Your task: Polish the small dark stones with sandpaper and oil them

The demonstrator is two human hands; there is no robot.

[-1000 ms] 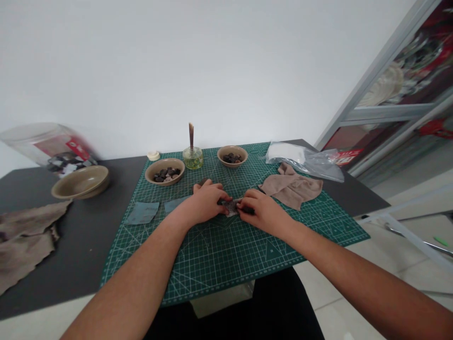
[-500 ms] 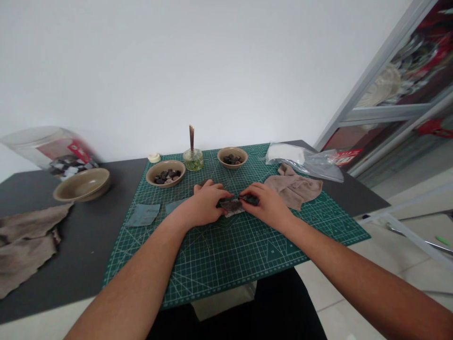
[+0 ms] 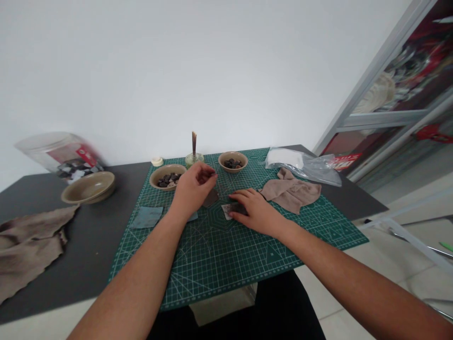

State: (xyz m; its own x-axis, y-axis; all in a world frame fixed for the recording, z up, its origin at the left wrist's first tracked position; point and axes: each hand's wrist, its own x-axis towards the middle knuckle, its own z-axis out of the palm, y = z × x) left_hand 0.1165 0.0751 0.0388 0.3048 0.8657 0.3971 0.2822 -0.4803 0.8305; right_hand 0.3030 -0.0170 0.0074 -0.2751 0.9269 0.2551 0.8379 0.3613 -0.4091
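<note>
My left hand [image 3: 196,186] is raised over the mat with its fingertips drawn together in a pinch. Whatever it holds, if anything, is too small or hidden to make out. My right hand [image 3: 253,208] lies low with its fingers stretched out over a small dark-and-white speckled piece [image 3: 228,210], perhaps worn sandpaper. A brown-grey square [image 3: 211,198] rests between the hands, partly covered. Beyond my left hand stands a tan bowl of dark and pale stones [image 3: 169,180]. A second tan bowl with stones [image 3: 232,164] sits farther back, past both hands.
Blue-grey sheets [image 3: 146,217] lie left on the green cutting mat [image 3: 226,264]. Sticks [image 3: 194,143] stand in a glass jar behind my left hand. A brown cloth [image 3: 295,193] and plastic bag [image 3: 304,163] are at right; an empty bowl [image 3: 88,186], tipped jar [image 3: 65,153] and cloth [image 3: 31,250] at left.
My left hand has lifted off the speckled piece and moved up and back toward the jar. My right hand has flattened its fingers onto the piece.
</note>
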